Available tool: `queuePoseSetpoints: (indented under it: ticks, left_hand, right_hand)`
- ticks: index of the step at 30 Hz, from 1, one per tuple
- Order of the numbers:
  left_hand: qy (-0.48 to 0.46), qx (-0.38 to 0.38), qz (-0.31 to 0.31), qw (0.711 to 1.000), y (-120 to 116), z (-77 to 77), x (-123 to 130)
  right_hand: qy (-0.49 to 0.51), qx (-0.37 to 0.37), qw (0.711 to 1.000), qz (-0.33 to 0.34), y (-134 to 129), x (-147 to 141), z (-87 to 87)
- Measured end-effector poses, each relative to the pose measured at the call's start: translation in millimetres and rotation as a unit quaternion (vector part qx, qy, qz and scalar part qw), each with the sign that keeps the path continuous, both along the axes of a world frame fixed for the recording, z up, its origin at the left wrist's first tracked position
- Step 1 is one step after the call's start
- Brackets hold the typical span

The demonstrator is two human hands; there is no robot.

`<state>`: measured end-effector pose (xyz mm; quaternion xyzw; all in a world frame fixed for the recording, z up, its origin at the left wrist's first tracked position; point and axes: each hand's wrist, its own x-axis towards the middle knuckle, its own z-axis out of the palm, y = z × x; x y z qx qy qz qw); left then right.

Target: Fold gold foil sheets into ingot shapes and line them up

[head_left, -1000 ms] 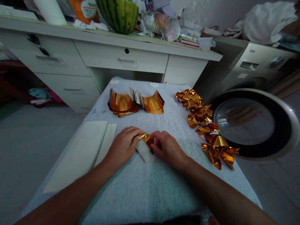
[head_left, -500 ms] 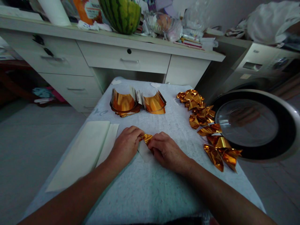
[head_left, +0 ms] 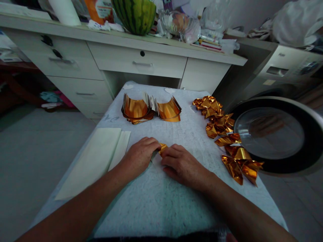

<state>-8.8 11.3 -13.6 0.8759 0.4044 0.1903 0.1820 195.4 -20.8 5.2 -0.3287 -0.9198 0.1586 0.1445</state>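
Note:
Between my two hands, at the middle of the cloth-covered table, is a small piece of gold foil paper [head_left: 163, 148], mostly hidden by my fingers. My left hand [head_left: 142, 153] is closed, its thumb and fingers pinching the foil's left side. My right hand [head_left: 180, 164] is closed over the right side, fingers curled. A pale sheet corner [head_left: 156, 159] shows under the foil. Further back stand two curved stacks of gold foil sheets [head_left: 136, 108]. Folded gold foil pieces [head_left: 219, 122] lie in a row along the right edge.
Folded white paper sheets [head_left: 93, 158] lie on the table [head_left: 141, 208] at the left. Behind it stands a white drawer desk [head_left: 161, 65] with a cut watermelon [head_left: 135, 16] on top. To the right, an open washing machine door [head_left: 270, 132] reaches close to the table.
My left hand has moved slightly right, closer to my right hand, and less of the foil shows between them. The whole view has shifted a little.

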Motion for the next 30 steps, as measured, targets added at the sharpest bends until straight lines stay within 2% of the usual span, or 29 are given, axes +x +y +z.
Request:
queuePoseSetpoints:
  ticks: [6,9,17,26,30]
  left_hand:
    - [-0.017,-0.018,-0.008,1.0,-3,2.5,-2]
    - [-0.015,-0.03,-0.014,0.999,-7,6.5,-4]
    - [-0.004,-0.115,-0.051,0.992,-16,19.7,-13]
    - [-0.014,-0.136,-0.054,0.989,-13,18.0,-14]
    - [-0.017,-0.146,-0.051,0.988,-15,19.3,-13]
  right_hand:
    - [-0.072,0.074,0.994,0.036,-3,-2,-0.7]
    - [-0.078,0.101,0.991,0.043,-4,-2,-3.6]
    - [-0.017,0.032,0.999,0.015,-5,0,-2.4]
    - [-0.029,0.07,0.997,0.034,-4,0,-2.3]
    - [-0.015,0.051,0.998,0.021,-4,-1,-1.4]
